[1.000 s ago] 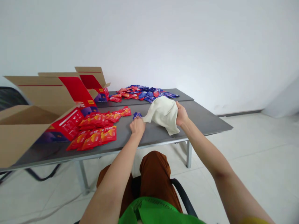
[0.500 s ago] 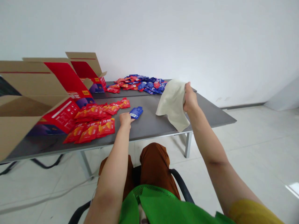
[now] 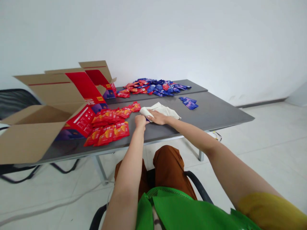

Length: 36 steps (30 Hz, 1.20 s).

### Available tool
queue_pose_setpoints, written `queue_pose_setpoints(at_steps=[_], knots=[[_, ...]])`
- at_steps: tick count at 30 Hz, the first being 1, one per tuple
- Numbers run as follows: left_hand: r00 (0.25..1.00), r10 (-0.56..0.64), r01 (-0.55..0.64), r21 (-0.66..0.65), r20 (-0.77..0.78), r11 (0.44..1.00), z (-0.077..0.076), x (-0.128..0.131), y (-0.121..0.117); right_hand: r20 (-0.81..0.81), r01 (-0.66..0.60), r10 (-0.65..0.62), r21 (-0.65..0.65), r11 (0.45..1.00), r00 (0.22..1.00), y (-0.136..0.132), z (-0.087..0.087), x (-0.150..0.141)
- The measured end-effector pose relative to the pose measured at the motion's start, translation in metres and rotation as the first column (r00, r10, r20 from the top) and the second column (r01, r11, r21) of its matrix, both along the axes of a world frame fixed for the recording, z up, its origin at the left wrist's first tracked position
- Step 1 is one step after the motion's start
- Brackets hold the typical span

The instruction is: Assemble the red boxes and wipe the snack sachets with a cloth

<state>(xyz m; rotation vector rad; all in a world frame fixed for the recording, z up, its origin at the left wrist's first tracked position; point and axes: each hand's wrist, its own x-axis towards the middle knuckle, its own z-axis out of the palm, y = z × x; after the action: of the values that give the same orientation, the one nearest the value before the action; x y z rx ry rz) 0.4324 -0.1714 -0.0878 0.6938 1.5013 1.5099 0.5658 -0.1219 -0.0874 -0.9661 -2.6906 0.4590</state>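
A cream cloth bag lies flat on the grey table. My right hand rests on its near-left part with fingers stretched out. My left hand is closed right beside it at the bag's left end; a sliver of blue shows between the two hands, and I cannot make out what the fist holds. A pile of red packets lies just left of my left hand. A few blue packets lie apart on the table to the right of the bag.
A mixed heap of blue and red packets sits at the table's far edge. Open cardboard boxes with red inner flaps take up the left side. A black chair stands behind them. My knees and chair arm are below the table's near edge.
My right hand brought the cloth bag down from the air and laid it flat near my left hand. The blue packet my left hand held is now mostly hidden by the bag.
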Motion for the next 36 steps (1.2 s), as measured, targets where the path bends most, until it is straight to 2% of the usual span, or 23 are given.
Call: queue_pose_setpoints(at_steps=[3,6,9,13,16,20,26,32,36], knots=[[0.999,-0.046,0.046,0.004,0.019,0.999,0.002,-0.002,-0.002,0.003,0.112,-0.112,-0.034,0.993,0.994,0.021,0.004,0.000],[0.991,-0.120,0.120,0.006,0.055,0.993,0.005,-0.005,-0.005,0.016,0.196,-0.195,-0.042,0.980,0.981,0.026,0.006,-0.001],[0.987,-0.128,0.129,-0.001,0.097,0.992,0.008,-0.006,-0.006,-0.002,0.112,-0.112,-0.041,0.993,0.994,0.021,0.006,0.000],[0.994,-0.027,0.031,-0.034,0.109,0.999,0.008,-0.004,-0.002,-0.052,-0.103,0.101,-0.039,0.994,0.994,0.003,0.003,0.003],[0.995,0.027,-0.024,-0.030,0.098,0.999,0.007,-0.002,0.001,-0.108,-0.157,0.155,-0.006,0.988,0.982,-0.012,0.000,0.003],[0.997,0.026,-0.025,-0.018,0.074,1.000,0.004,-0.001,0.003,-0.145,-0.125,0.132,0.053,0.991,0.981,-0.023,-0.006,0.002],[0.997,0.048,-0.047,-0.009,0.063,0.999,0.001,0.000,0.005,-0.116,-0.100,0.109,0.084,0.991,0.987,-0.020,-0.010,-0.001],[0.997,0.079,-0.079,0.003,0.023,0.997,-0.003,0.002,0.007,-0.100,0.017,-0.013,0.038,0.999,0.995,0.001,-0.006,-0.012],[1.000,0.024,-0.025,0.028,0.009,0.999,-0.004,0.003,0.003,-0.016,0.146,-0.146,-0.008,0.989,0.989,0.022,-0.002,-0.013]])
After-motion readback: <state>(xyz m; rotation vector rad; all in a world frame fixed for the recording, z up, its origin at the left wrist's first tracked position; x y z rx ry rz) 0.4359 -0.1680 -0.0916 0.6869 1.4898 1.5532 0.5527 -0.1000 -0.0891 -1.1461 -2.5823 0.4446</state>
